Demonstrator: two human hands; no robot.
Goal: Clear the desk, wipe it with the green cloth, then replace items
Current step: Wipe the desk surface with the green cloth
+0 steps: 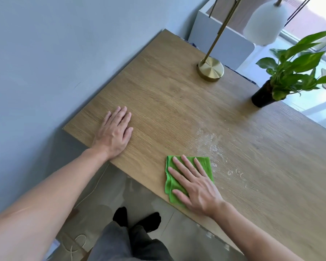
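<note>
A folded green cloth (205, 164) lies on the wooden desk (167, 95) near its front edge. My right hand (196, 187) presses flat on the cloth with straight, spread fingers. My left hand (114, 132) rests flat on the bare wood at the desk's left end, fingers straight. White dusty smears (213, 144) mark the desk just beyond and to the right of the cloth.
A brass lamp base (210, 70) with a slanted stem stands at the back of the desk. A potted green plant (265, 95) in a black pot sits at the far right edge. A wall runs along the left. A white cord (77, 242) lies on the floor.
</note>
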